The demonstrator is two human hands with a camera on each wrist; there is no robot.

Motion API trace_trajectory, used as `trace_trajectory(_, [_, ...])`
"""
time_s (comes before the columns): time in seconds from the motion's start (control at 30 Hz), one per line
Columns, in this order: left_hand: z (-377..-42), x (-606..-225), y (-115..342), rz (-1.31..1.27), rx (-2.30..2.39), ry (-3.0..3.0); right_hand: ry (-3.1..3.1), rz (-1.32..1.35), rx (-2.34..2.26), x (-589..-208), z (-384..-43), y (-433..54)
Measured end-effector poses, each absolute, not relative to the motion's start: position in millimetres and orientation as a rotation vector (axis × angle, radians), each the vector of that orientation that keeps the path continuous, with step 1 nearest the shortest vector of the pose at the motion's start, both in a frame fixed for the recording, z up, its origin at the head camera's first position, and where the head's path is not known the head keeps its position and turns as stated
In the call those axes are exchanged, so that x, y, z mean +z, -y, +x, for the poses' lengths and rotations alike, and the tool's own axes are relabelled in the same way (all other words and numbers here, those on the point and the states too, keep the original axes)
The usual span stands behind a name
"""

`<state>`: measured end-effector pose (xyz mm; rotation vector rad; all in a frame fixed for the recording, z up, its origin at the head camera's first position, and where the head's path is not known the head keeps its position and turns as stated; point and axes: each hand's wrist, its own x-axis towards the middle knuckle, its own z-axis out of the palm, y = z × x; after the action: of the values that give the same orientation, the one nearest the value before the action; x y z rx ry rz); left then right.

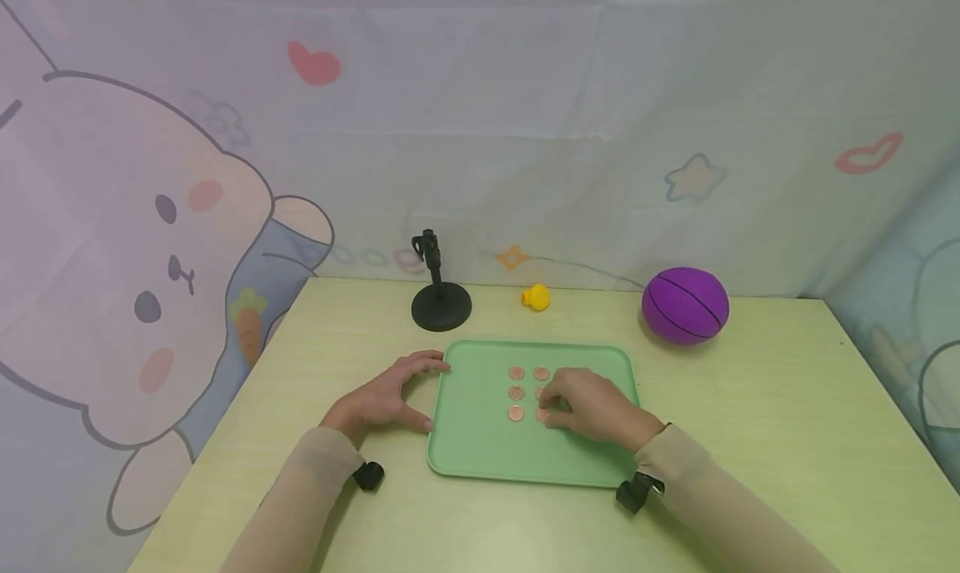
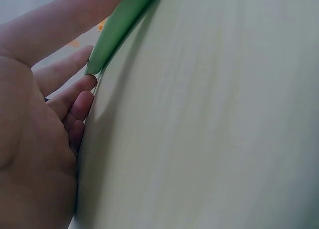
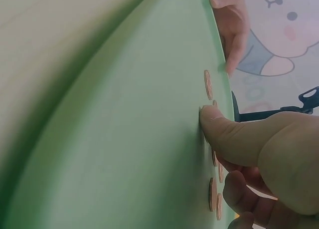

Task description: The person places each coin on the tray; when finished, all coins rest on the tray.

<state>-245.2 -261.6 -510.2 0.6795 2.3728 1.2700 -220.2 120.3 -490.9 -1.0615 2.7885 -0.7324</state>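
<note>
A green tray (image 1: 480, 465) lies on the table and bears several small copper-coloured coins in two columns. One coin (image 1: 516, 413) sits at the near end of the left column. My right hand (image 1: 592, 406) is over the right column, its thumb and forefinger pinching at the near coin (image 1: 542, 416). In the right wrist view the thumb (image 3: 224, 129) partly covers coins, while another coin (image 3: 208, 84) shows beyond its tip. My left hand (image 1: 386, 396) rests at the tray's left edge, fingers spread and loosely extended, thumb and fingertips touching the rim (image 2: 107, 44).
A black stand (image 1: 441, 306) with a round base is behind the tray. Near the back edge are a small yellow toy (image 1: 536, 297) and a purple ball (image 1: 686, 306) with black lines. A printed cloth (image 1: 480, 140) hangs behind the table.
</note>
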Motion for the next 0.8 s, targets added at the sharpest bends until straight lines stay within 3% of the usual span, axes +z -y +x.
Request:
trace_trajectory(0.3, [-246,-512,261,0.698,1.276,-2.371,-2.750,-1.046,-0.843,-482,-227,-132])
trace_trajectory(0.8, [-245,-511,262,0.704,1.257,-2.389,-2.792,-0.921,-0.962,-465,-236,-214])
